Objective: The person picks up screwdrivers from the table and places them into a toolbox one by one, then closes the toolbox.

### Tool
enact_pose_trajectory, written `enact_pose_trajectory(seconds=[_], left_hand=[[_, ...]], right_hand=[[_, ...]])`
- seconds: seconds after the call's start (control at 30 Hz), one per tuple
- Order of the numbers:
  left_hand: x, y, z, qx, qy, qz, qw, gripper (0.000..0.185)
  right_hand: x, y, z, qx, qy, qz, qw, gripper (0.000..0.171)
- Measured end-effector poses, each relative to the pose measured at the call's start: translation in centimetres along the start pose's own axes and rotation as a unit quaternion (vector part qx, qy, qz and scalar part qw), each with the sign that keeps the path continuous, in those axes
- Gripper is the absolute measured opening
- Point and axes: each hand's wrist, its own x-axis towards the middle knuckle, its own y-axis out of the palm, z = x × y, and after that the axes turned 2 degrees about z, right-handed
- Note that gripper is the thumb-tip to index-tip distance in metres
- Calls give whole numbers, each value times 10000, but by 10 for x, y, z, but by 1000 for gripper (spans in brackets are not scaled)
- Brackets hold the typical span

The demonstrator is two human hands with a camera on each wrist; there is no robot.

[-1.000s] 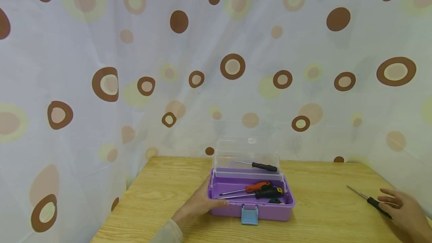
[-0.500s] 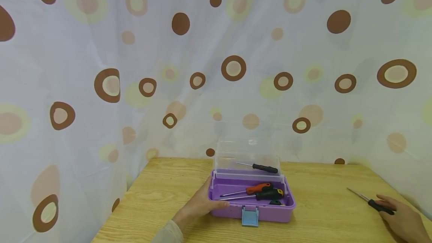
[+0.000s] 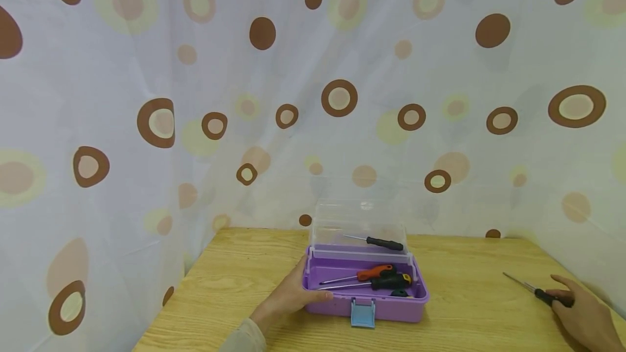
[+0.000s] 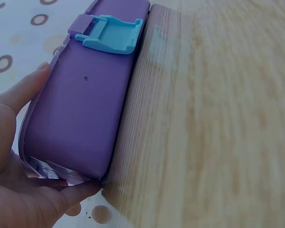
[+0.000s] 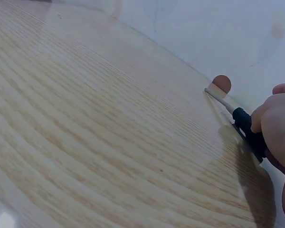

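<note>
- The left hand point(image 3: 289, 299) was bare, with a pale beige sleeve point(image 3: 242, 338) ending at the wrist.
- The right hand point(image 3: 584, 316) was bare; no sleeve showed.

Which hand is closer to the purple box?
Left. The left hand holds the purple box at its left end, while the right hand is far off at the table's right edge, on a screwdriver.
</note>
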Motion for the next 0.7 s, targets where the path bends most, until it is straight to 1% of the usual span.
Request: enact_pose_trajectory(seconds=[0.07, 0.17, 0.33, 0.47, 0.53, 0.63, 0.7], left_hand=[[0, 0, 0, -18, 12, 11, 10000, 116], [0, 0, -1, -4, 11, 0, 10000, 116], [0, -1, 0, 28, -7, -43, 10000, 117], [-1, -1, -1, 62, -13, -55, 10000, 116], [-1, 0, -1, 108, -27, -66, 9999, 116], [-1, 0, -1, 154, -47, -71, 9998, 117], [-1, 0, -1, 135, -35, -52, 9999, 116]], right_hand=[[0, -1, 2, 64, 29, -47, 10000, 53], [0, -2, 4, 151, 148, -11, 9998, 53], [-1, -3, 4, 298, 399, -1, 9988, 52], [0, -3, 1, 661, 900, 49, 9937, 55], [1, -4, -1, 937, 1277, 115, 9873, 60], [3, -4, -3, 1310, 1826, 131, 9743, 64], [6, -3, -3, 1894, 2215, 29, 9566, 66]])
